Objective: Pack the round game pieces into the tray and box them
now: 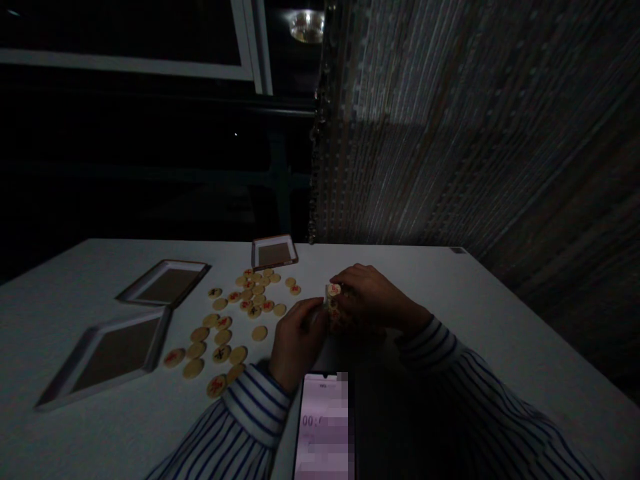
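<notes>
Round wooden Chinese chess pieces, some with red or black characters upward and others blank side up, are scattered on the white table. Right of them, a small box of Chinese chess pieces is held between my two hands; a red-marked piece shows at its top. My left hand is closed at the near left side of the box, its fingertips partly hidden. From the right, my right hand curls over the far side with its fingers around the box. Darkness hides the box's lower part.
Three shallow open trays or lids lie behind and left of the pieces. A lit phone showing a timer is at the front, close to my left wrist. Behind the table's right side hangs a string curtain.
</notes>
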The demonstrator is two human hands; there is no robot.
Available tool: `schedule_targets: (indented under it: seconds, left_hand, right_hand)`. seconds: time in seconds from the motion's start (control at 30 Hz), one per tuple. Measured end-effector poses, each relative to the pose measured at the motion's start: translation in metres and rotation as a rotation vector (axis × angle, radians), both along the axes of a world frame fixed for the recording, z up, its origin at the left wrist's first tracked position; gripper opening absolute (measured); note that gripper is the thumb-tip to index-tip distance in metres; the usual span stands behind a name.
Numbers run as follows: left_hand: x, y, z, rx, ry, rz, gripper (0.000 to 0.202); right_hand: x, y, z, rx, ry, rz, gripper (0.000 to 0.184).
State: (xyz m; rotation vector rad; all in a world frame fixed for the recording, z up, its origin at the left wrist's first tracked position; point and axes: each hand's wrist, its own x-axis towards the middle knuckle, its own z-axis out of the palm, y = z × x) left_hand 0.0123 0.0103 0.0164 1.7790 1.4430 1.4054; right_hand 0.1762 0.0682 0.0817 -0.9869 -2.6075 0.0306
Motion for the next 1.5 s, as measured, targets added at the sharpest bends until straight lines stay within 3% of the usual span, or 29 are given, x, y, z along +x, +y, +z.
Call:
schedule_targets:
  seconds: [0.13, 0.33, 0.67, 1.03, 1.5]
  left_hand:
    - [-0.001, 0.001, -0.006, 0.120, 0.271, -0.088, 0.028]
    - [-0.002, 0.002, -0.011, 0.199, 0.436, -0.150, 0.038]
    - [0.000, 0.000, -0.008, 0.160, 0.508, -0.184, 0.035]
    - [0.000, -0.003, -0.005, 0.140, 0.540, -0.175, 0.032]
    - [-0.001, -0.003, -0.007, 0.149, 0.570, -0.181, 0.031]
  right_hand:
    - [0.008, 0.004, -0.001, -0.010, -0.024, -0.057, 0.030]
    - [0.011, 0.011, -0.009, -0.057, -0.149, -0.120, 0.033]
    - [0.010, 0.009, -0.009, -0.085, -0.330, -0.141, 0.030]
    - [0.015, 0.014, -0.018, -0.093, -0.352, -0.147, 0.030]
    - [0.015, 0.011, -0.014, -0.132, -0.370, -0.146, 0.026]
